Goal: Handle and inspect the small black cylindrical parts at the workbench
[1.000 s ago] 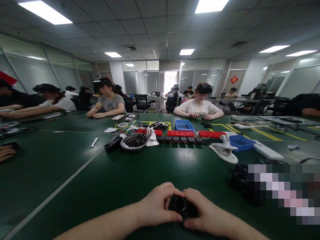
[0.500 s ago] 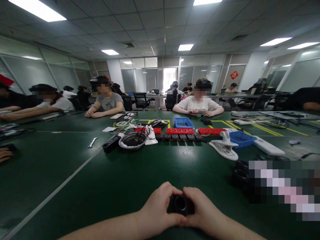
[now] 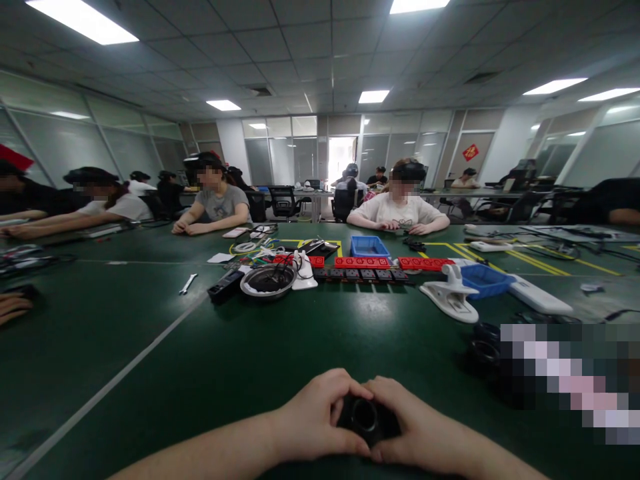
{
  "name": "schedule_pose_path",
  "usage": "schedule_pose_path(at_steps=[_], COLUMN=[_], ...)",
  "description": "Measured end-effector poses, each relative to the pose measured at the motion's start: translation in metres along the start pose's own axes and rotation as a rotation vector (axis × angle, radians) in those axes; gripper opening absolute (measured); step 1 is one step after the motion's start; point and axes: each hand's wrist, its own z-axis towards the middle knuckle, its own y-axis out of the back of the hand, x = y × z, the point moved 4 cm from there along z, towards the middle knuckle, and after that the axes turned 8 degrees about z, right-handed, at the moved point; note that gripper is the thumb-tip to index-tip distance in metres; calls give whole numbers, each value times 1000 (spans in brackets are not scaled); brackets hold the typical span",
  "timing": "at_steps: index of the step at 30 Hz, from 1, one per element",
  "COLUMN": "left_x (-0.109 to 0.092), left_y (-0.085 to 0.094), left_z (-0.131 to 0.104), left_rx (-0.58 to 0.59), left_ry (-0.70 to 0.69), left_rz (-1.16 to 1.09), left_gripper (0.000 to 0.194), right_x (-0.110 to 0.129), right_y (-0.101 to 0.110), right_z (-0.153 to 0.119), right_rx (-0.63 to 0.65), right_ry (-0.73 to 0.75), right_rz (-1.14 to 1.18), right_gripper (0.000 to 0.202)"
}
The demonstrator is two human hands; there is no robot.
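A black part with a round, rimmed opening point(image 3: 371, 425) is held low at the near side of the table, its opening turned up toward the camera. A faint gloss is shown on the rim; the body is largely covered, so its full shape cannot be told, nor whether it is rested on the surface. Its left side is gripped by the curled left hand point(image 3: 320, 417), its right side by the right hand point(image 3: 413, 421). The dark green tabletop point(image 3: 260, 347) is crossed by a pale seam point(image 3: 115, 377). Farther across, a wrench point(image 3: 188, 285), a metal bowl point(image 3: 269, 295), red socket strips point(image 3: 361, 263) and a white clip point(image 3: 453, 303) are laid out. Beyond, seats are taken by several people, and the room is lit by ceiling panels point(image 3: 223, 105) and bounded by glass partitions point(image 3: 35, 123).
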Motion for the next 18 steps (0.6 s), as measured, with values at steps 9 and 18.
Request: schedule_pose_path(at_steps=[9, 18], left_x=[0, -10], left_y=[-2, -7], left_z=[2, -3], left_rx=[-6, -163], left_ry=[14, 176], left_rz=[48, 226], left_gripper=[58, 50], right_x=[-6, -7], right_y=[3, -10], right_z=[5, 8], right_rx=[54, -240], right_ry=[37, 112], right_rz=[6, -390], right_gripper=[38, 47])
